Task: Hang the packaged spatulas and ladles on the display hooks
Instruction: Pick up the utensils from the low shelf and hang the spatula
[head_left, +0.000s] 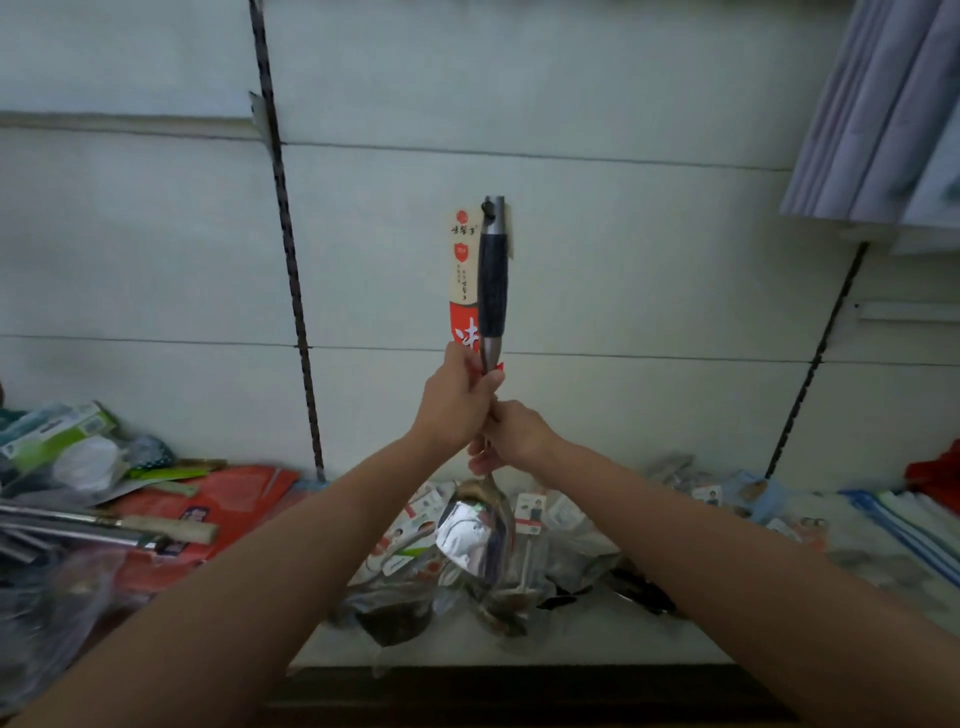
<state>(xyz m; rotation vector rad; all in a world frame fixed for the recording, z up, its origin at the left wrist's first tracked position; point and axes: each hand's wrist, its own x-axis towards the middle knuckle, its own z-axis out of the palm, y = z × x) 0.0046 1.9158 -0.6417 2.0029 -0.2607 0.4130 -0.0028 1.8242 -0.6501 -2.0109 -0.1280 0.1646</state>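
**Packaged ladle held upright against the display wall**

Pale wall panels (597, 249) fill the background, crossed by dark slotted uprights (291, 270). Below them runs a shelf (519, 657) that carries a loose heap of packaged utensils (415, 587) at the centre, red packets (218, 499) and metal handles to the left, and folded cloths (904, 514) to the right. Both forearms reach forward to the middle of the view. The ladle (492, 291) stands vertical just in front of the wall: dark handle uppermost, shiny bowl (475, 535) hanging lowest above the heap, and a red and cream backing card (462, 270) behind the handle. The left hand (457, 402) has its grip curled round the shaft and the lower edge of the card, just beneath the handle. The right hand (514, 431) has its grip closed on the shaft directly below, touching the left. A small dark hook (487, 208) shows at the top of the handle; whether the ladle already hangs on it cannot be told.
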